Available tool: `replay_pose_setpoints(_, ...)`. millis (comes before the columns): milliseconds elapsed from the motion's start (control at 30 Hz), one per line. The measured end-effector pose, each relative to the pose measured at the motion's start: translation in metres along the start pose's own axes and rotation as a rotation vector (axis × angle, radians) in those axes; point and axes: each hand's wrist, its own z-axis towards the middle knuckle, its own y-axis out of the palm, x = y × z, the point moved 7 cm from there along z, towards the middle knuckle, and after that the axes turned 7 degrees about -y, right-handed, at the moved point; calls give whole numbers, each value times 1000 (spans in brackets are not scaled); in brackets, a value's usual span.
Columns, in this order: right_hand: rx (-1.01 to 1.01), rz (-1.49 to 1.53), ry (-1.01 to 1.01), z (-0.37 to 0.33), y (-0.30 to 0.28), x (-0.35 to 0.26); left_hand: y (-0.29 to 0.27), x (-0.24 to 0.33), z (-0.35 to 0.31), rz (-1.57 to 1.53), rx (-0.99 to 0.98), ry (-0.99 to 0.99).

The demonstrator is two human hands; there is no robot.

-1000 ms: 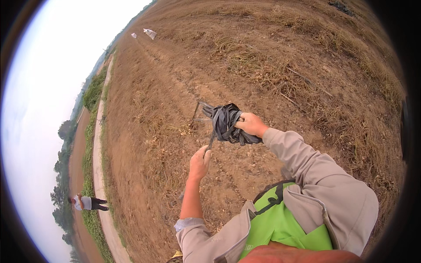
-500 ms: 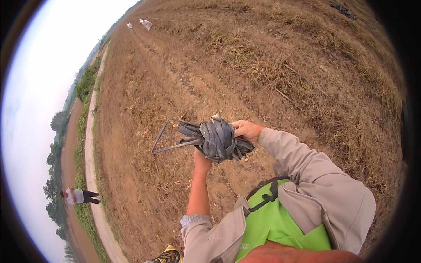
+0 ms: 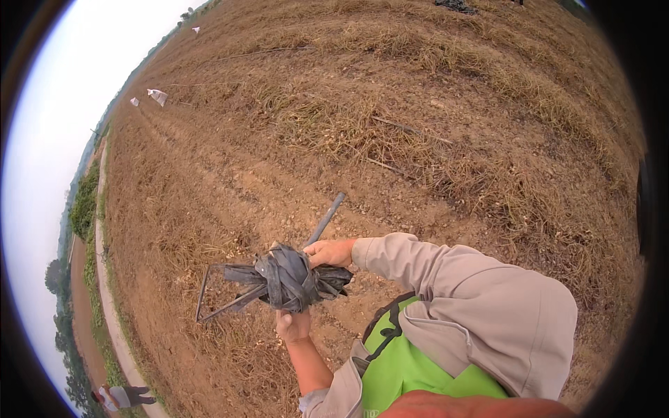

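A bundle of flat black drip tape (image 3: pixel 287 280), dusty and wrapped crosswise round its middle, is held in front of me above the soil. My left hand (image 3: pixel 293 325) grips it from beneath, its fingers mostly hidden behind the bundle. On the right side of the wraps, my right hand (image 3: pixel 331 253) is closed, with a loose tape end (image 3: pixel 325 220) sticking up and away beyond its fingers. A bent tape loop (image 3: pixel 202 296) juts out on the left of the bundle. Folded ends poke out at the right, below my right hand.
Dry brown soil (image 3: pixel 230 181) with rows of withered plants (image 3: pixel 446 167) surrounds me. Thin sticks (image 3: pixel 408 129) lie among them. White sacks (image 3: pixel 157 96) stand far off, and a dark heap (image 3: pixel 456 6) lies at the top. A person (image 3: pixel 122 397) is by the pale path (image 3: pixel 115 313) at left.
The view has turned, so the bundle and both hands sit lower and farther left. A loose tape end now sticks up past my right hand; before, it did not show.
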Motion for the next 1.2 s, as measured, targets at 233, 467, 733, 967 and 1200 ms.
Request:
replay_pose_setpoints(233,-157,-8,114,17,41,23,-47,-1,-10,-233,270,137)
replay_pose_setpoints(467,93,-54,144,30,33,45,-60,-18,-4,-179,418,143)
replay_pose_setpoints(733,275,-313,175,18,19,41,-66,-22,-8,-206,413,147)
replay_pose_setpoints(967,356,-707,93,26,2,47,-77,-12,-25,-176,363,195)
replay_pose_setpoints(1200,390,-119,175,13,-10,18,-99,-9,-53,-215,586,253)
